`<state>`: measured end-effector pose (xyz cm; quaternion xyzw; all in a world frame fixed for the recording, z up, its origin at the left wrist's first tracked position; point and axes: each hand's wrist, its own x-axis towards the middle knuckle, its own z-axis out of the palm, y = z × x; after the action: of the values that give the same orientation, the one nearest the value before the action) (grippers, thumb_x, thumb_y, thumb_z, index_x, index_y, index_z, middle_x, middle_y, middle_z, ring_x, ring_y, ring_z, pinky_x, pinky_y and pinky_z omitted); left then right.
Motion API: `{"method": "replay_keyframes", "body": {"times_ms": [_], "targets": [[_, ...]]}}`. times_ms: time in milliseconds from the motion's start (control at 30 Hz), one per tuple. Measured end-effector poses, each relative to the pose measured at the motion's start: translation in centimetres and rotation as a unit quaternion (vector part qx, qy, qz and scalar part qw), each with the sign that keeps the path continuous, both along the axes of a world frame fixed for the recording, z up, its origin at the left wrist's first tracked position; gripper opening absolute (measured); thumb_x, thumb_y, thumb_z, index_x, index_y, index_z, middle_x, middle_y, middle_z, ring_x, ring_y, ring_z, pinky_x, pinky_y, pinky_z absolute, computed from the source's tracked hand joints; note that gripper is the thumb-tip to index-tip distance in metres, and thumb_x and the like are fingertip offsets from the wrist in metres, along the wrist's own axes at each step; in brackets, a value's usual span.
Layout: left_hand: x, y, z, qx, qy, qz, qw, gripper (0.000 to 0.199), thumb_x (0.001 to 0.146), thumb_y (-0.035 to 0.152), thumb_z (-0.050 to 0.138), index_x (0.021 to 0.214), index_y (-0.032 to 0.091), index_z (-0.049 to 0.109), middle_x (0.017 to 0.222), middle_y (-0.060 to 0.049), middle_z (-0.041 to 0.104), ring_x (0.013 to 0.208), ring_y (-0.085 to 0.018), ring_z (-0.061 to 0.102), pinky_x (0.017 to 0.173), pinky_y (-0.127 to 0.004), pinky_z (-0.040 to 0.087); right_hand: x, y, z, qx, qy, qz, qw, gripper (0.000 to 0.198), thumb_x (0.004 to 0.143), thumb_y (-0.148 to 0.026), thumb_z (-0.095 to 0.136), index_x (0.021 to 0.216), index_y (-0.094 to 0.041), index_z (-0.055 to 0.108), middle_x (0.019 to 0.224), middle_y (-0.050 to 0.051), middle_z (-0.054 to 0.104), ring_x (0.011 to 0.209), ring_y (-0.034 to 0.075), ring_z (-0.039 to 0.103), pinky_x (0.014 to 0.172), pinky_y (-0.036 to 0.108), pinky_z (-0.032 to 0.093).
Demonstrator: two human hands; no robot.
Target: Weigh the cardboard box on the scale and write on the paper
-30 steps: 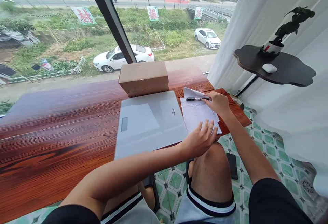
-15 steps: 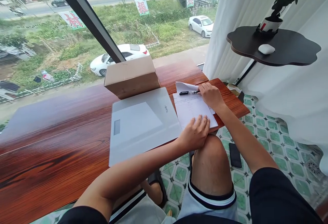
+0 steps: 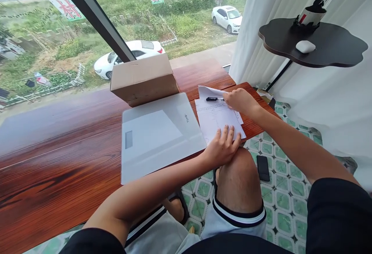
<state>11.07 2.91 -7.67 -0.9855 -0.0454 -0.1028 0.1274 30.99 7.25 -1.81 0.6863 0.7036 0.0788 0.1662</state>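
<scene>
My left hand (image 3: pixel 222 147) lies on the lower edge of a sheet of handwritten paper (image 3: pixel 213 116), fingers stretched out and slightly spread. At the top of the sheet is a black pen (image 3: pixel 212 99), roughly level. My right hand (image 3: pixel 240 101) is closed at the pen's right end, its fingers bent around it and hiding that tip. Beneath, the sheet's upper left corner lifts in a curl, and other paper shows at the right side.
A glass-topped scale (image 3: pixel 162 137) lies left of the paper, before a cardboard box (image 3: pixel 145 77). Both rest on the reddish wooden table (image 3: pixel 58 161) by the window. A phone (image 3: pixel 263 168) lies on the tiled floor. A dark side table (image 3: pixel 279 37) stands at right.
My right hand and the pen have shifted slightly right over the paper, and my right elbow has swung outward. The left hand stays on the sheet. The view has tilted down a little.
</scene>
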Motion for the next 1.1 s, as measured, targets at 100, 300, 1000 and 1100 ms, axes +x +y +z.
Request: {"method": "replay_keyframes", "body": {"times_ms": [100,300,1000,1100], "targets": [[0.0,-0.2,-0.2,0.007,-0.001,0.001,1.0,0.049,0.099,0.026,0.032,0.141,0.007,0.05,0.142,-0.026,0.056,0.129,-0.037,0.059,0.096,-0.05,0.057,0.6,0.2,-0.2,0.033,-0.026,0.014,0.999,0.032,0.093,-0.002,0.028,0.105,-0.006,0.057,0.083,0.019,0.065,0.077,0.028,0.065,0.06,0.033,0.028],[0.2,-0.3,-0.4,0.016,-0.006,-0.002,1.0,0.049,0.1,0.026,0.031,0.14,0.006,0.05,0.142,-0.027,0.055,0.129,-0.038,0.059,0.095,-0.05,0.057,3.1,-0.8,-0.5,0.173,-0.021,0.013,0.985,0.024,0.098,-0.011,0.03,0.096,-0.01,0.054,0.07,0.012,0.06,0.065,0.023,0.057,0.055,0.032,0.021],[0.7,-0.2,-0.9,0.027,-0.041,-0.012,0.999,0.047,0.097,0.024,0.034,0.136,0.004,0.054,0.138,-0.029,0.057,0.125,-0.041,0.061,0.09,-0.052,0.058,3.1,-0.7,-6.0,0.267,0.672,-0.133,0.678,0.043,0.082,-0.059,0.067,0.073,-0.021,0.05,0.056,0.0,0.057,0.045,0.014,0.053,0.041,0.026,0.042],[0.7,-0.2,-1.0,0.03,-0.04,-0.014,0.999,0.047,0.098,0.024,0.034,0.136,0.004,0.053,0.138,-0.029,0.057,0.125,-0.041,0.061,0.09,-0.052,0.057,3.1,-0.7,-6.3,0.269,0.655,-0.112,0.697,0.047,0.077,-0.054,0.076,0.069,-0.022,0.042,0.05,-0.003,0.051,0.039,0.013,0.049,0.037,0.024,0.036]]}}
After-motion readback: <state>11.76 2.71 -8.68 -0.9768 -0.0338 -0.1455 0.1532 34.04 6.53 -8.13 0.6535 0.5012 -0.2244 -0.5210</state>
